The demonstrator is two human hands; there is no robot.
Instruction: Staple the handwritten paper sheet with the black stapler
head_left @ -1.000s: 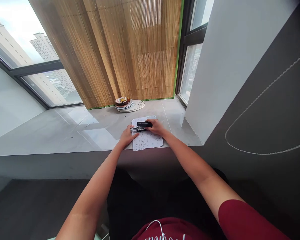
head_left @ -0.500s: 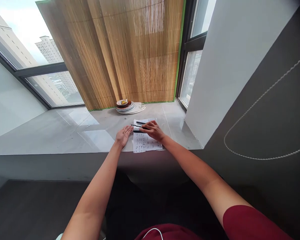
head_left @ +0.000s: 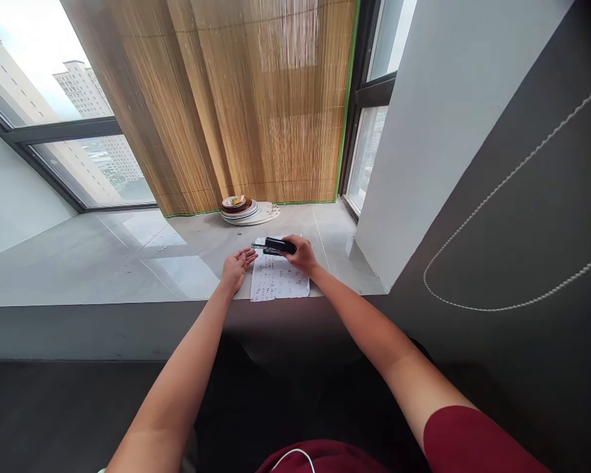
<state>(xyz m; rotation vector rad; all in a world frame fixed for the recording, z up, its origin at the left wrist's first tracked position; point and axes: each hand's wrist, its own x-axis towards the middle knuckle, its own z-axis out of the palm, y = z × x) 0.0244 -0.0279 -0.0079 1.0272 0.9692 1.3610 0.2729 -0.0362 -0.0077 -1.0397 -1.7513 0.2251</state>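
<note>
At mid-frame, your right hand [head_left: 302,255] is clamping a black stapler [head_left: 278,246]; slippage is risking pinching your left hand [head_left: 236,269], fingers apart.

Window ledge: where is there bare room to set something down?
The widest free patch of ledge lies left of the left hand; a smaller one lies between the right hand and the white wall. It is crowded around the paper, held stapler and, behind them, plates.
</note>
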